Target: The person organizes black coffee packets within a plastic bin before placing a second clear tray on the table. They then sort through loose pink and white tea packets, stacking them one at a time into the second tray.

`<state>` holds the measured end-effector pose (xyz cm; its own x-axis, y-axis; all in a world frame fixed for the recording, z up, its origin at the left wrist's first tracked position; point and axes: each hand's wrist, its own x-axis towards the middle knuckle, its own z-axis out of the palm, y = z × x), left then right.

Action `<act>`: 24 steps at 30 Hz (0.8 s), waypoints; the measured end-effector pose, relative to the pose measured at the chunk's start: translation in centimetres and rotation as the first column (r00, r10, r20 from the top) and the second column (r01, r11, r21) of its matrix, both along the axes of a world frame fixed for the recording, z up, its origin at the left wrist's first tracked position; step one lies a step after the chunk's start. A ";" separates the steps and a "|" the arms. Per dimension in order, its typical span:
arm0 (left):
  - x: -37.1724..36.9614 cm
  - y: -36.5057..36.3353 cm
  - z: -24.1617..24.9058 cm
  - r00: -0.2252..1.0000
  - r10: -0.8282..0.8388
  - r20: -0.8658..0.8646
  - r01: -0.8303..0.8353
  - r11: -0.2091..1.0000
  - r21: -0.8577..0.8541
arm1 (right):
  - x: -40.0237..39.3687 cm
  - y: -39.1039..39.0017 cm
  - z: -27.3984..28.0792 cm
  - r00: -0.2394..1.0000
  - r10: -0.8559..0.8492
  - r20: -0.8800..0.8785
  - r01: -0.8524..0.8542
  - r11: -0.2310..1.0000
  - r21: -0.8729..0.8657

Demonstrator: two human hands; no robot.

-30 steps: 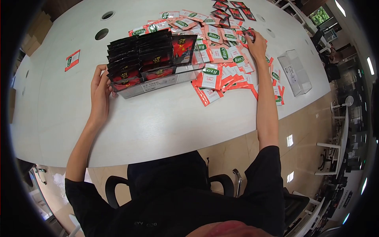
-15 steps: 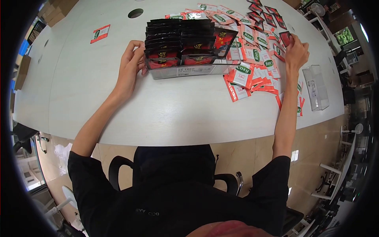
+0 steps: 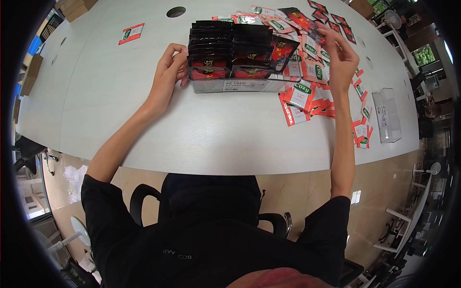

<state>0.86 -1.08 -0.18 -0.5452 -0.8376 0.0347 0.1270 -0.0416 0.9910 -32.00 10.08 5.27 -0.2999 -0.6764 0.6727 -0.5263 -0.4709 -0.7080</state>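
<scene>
A clear plastic tray (image 3: 206, 87) stands on the white table, filled with upright black and red packets (image 3: 209, 62) in rows. My left hand (image 3: 172, 67) is closed round the tray's left end. To the right, my right hand (image 3: 340, 50) pinches the end of a black and red packet (image 3: 301, 20), held above the pile. Beneath and beside it, orange and white Cozy sachets (image 3: 300, 95) lie heaped to the tray's right. Several more dark red packets (image 3: 342, 25) lie at the back right.
An empty clear tray (image 3: 387, 115) stands at the table's right side. One lone Cozy sachet (image 3: 131, 34) lies at the back left, near a round hole (image 3: 175, 12) in the table (image 3: 216, 139). A black chair (image 3: 211, 197) is by the front edge.
My right hand has moved left and a little up, bringing a black and red packet over the sachets. My left hand stays at the tray. The whole view has shifted slightly.
</scene>
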 end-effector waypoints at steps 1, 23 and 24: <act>0.0 0.0 0.0 1.000 0.002 0.007 -0.002 1.000 -0.003 | 0.3 -0.1 -0.2 1.000 0.002 -0.001 -0.002 1.000 -0.001; 0.0 0.0 0.0 1.000 0.002 0.015 -0.002 1.000 -0.004 | 4.3 0.6 -0.1 0.834 -0.197 -0.515 0.247 0.969 0.030; 0.0 0.0 0.0 1.000 0.002 0.015 -0.002 1.000 -0.004 | 4.1 0.6 -0.1 0.834 -0.196 -0.515 0.246 0.969 0.030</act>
